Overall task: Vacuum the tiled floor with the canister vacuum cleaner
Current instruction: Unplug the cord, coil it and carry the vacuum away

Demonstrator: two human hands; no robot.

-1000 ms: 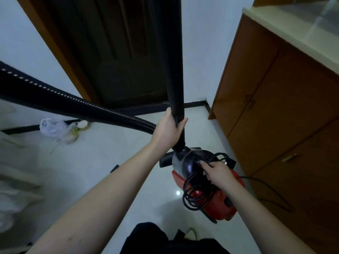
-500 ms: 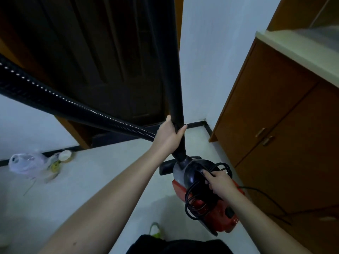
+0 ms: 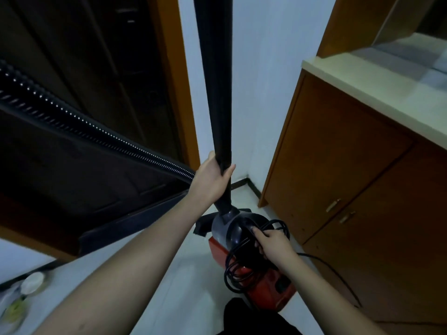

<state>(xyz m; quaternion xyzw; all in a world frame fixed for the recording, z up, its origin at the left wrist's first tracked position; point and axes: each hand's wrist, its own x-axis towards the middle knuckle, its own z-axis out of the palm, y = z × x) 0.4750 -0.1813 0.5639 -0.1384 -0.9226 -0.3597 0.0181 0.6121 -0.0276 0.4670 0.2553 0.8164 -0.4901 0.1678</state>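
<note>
- Pale tiled floor [image 3: 169,281], dark door [image 3: 84,105] ahead, wooden cabinet [image 3: 350,177] at my right.
- Left hand [image 3: 212,182]: grip clamped round the black tube [image 3: 215,81], which stands upright; ribbed hose [image 3: 96,131] runs off left.
- Right hand [image 3: 273,245]: grip curled on the looped cord [image 3: 238,269] atop the red vacuum [image 3: 263,281], beside the cabinet.
- Step, I judge: carrying and setting up; no cleaning yet.
- Next: set the vacuum down, unwind the cord, plug in.
- Hidden: tube's top end and any nozzle cut off; the handle under my fingers unclear.
</note>
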